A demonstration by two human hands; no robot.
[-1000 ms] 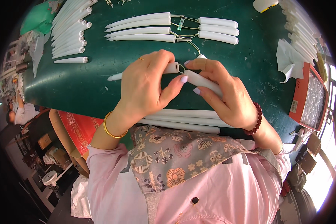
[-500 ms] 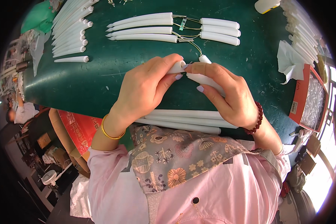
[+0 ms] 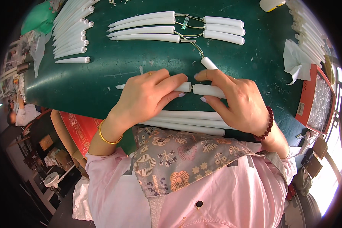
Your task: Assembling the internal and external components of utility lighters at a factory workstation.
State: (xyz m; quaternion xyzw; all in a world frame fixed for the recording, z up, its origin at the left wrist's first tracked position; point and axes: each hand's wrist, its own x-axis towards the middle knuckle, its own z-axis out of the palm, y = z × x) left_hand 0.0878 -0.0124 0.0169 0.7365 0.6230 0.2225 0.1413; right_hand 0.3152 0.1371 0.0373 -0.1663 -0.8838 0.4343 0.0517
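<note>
My left hand (image 3: 146, 93) is closed round a white LED taper candle top (image 3: 184, 87); its pointed tip shows left of my knuckles. Thumb and fingers of my right hand (image 3: 241, 98) grip a white candle tube (image 3: 208, 90). The two pieces lie nearly in line, a narrow gap between their ends. Another white tube (image 3: 209, 64), hung on thin wires, runs down to my right fingers, which partly hide it. Beyond, several tapered candle tops (image 3: 144, 29) are joined by wires to several straight tubes (image 3: 224, 29), with a small green circuit board (image 3: 185, 23) between.
Long white tubes (image 3: 190, 123) lie between me and my hands on the green table (image 3: 83, 83). More white candle parts (image 3: 72, 36) are rowed at the far left. At right are a red box of clear pieces (image 3: 309, 95), white tissue (image 3: 296, 62) and a white bottle (image 3: 271, 4).
Both hands have come slightly nearer to me. The candle top and tube are now level, end to end, and more of the tapered piece shows.
</note>
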